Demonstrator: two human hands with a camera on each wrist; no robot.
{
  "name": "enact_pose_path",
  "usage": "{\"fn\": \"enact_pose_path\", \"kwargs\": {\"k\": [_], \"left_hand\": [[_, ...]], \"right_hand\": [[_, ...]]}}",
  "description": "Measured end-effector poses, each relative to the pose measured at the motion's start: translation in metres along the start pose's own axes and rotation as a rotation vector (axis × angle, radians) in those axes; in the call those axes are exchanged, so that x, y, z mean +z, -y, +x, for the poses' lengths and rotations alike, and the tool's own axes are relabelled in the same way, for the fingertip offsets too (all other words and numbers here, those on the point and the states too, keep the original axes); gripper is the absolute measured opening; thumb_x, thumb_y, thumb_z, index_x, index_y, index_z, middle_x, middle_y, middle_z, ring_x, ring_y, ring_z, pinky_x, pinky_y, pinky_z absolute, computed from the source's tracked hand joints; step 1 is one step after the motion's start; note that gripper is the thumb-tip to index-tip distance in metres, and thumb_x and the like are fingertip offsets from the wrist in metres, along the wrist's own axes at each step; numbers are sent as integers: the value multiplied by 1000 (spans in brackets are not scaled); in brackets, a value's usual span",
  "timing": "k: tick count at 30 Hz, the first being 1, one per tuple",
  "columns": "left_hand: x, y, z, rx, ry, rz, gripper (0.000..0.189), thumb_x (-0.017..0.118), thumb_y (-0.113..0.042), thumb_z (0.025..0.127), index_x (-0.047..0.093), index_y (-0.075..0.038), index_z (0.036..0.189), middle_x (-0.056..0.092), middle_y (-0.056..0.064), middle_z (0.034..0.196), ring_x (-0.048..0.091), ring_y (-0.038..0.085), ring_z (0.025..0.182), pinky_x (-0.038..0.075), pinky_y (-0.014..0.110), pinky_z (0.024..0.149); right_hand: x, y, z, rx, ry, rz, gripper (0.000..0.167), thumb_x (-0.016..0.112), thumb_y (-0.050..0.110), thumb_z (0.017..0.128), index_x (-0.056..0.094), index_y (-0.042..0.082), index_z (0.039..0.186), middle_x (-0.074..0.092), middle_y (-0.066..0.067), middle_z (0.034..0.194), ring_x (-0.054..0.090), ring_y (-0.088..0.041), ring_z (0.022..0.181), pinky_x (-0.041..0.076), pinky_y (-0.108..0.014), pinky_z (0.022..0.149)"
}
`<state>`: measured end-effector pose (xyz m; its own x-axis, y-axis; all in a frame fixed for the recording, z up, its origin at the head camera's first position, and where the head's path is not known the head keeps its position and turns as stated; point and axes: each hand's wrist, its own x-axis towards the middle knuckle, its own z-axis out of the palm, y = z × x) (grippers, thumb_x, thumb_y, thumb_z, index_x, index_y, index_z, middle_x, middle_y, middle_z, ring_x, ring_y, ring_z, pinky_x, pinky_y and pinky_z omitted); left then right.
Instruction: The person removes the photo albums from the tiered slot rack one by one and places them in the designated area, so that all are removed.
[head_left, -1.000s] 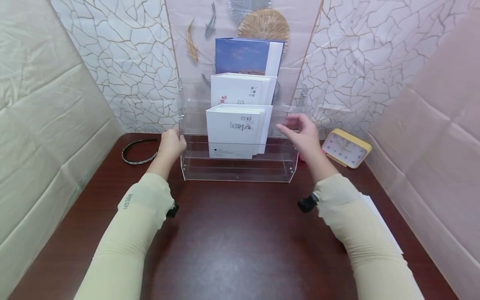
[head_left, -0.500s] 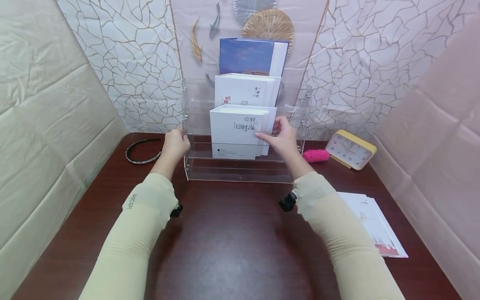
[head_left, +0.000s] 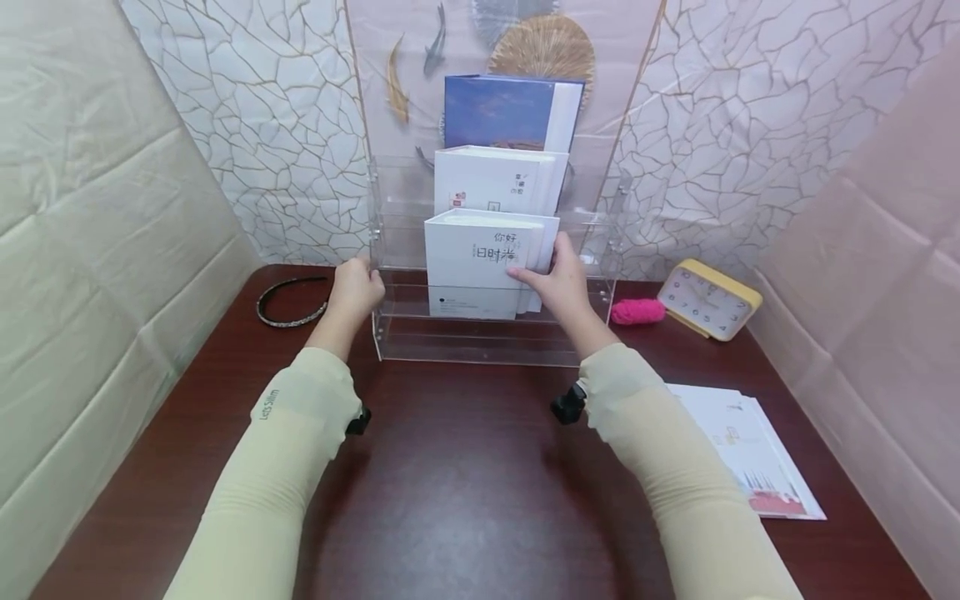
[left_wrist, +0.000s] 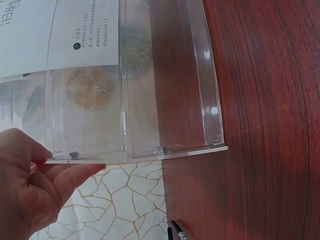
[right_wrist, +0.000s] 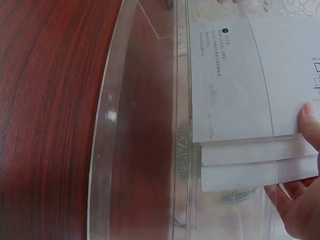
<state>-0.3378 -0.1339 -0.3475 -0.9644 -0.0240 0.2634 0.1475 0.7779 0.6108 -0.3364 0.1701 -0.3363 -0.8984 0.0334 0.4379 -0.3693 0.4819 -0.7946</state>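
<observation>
A clear acrylic tiered rack [head_left: 480, 350] stands at the back of the brown table. On its lower tier is a white book [head_left: 467, 260] with black lettering, its cover facing me. Another white book [head_left: 480, 179] rises behind it, and a blue book [head_left: 495, 115] is at the top. My left hand [head_left: 356, 293] grips the rack's left side panel, thumb inside and fingers outside in the left wrist view. With my right hand [head_left: 562, 283] I hold the front book by its right edge. The thumb lies on the cover, the fingers [right_wrist: 282, 197] behind.
A black beaded headband [head_left: 300, 321] lies left of the rack. On the right are a pink bundle [head_left: 637, 312] and a yellow-framed clock [head_left: 708, 302]. White booklets [head_left: 757, 446] lie beside my right forearm. Fabric-covered walls surround the table.
My right hand has moved left from the rack's right side and taken hold of the front book's right edge. The left hand stays on the side panel. The head view has shifted slightly.
</observation>
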Motion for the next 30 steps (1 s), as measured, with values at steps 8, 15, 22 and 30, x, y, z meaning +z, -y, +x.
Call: {"fn": "enact_pose_path", "kwargs": {"k": [8,15,22,30], "left_hand": [[3,-3,1,-2,10,-30,35,44,-4,92,53,12,122,56,30,118,52,40,114,42,46,95],[2,-8,4,16,0,-15,35,44,-4,92,53,13,121,56,30,118,51,40,114,41,45,97],[0,-6,3,20,1,-3,35,43,-4,92,53,13,121,56,30,118,51,40,114,41,46,97],[0,1,0,21,-7,-4,33,44,-3,91,55,14,117,58,31,114,53,41,111,43,47,94]], "right_hand": [[-4,5,2,12,-10,-79,60,84,22,70,45,5,113,62,-11,103,58,-24,91,48,-37,78],[-5,14,8,0,-20,-109,62,83,24,71,44,7,115,61,-9,105,58,-23,92,48,-36,80],[4,31,14,-16,-26,-125,62,85,19,68,47,7,116,62,-10,106,58,-24,94,48,-37,81],[13,45,19,-36,29,-62,60,84,12,67,49,7,116,61,-8,106,56,-23,96,47,-38,82]]}}
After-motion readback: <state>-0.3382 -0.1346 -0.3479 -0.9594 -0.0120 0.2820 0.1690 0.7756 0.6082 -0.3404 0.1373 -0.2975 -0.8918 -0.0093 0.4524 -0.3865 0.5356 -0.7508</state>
